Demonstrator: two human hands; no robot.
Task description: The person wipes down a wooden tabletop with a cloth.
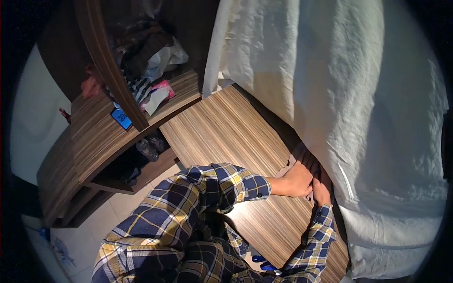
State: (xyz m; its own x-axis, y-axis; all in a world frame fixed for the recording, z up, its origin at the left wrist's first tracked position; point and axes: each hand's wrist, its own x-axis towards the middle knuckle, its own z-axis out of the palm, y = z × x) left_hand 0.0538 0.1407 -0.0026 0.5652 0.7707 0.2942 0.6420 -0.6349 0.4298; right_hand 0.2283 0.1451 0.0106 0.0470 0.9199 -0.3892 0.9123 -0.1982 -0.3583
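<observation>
The tabletop (222, 127) lies between the shelving (101, 137), left, and the curtain (358, 94), right. At its curtain-side edge, 2 hands, the left hand (297, 179) and right hand (322, 188), touch a cloth (294, 158). Shoes (147, 150) sit under the shelving's top.

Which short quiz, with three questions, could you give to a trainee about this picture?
1. True or false: the left hand and the right hand are close together at the crumpled cloth.
2. Which pattern do the sleeves show? A: dots; B: plaid; C: plain.
3. What is the main colour of the flat rectangular item near the foot of the dark upright?

Key: 1. True. 2. B. 3. Blue.
</observation>
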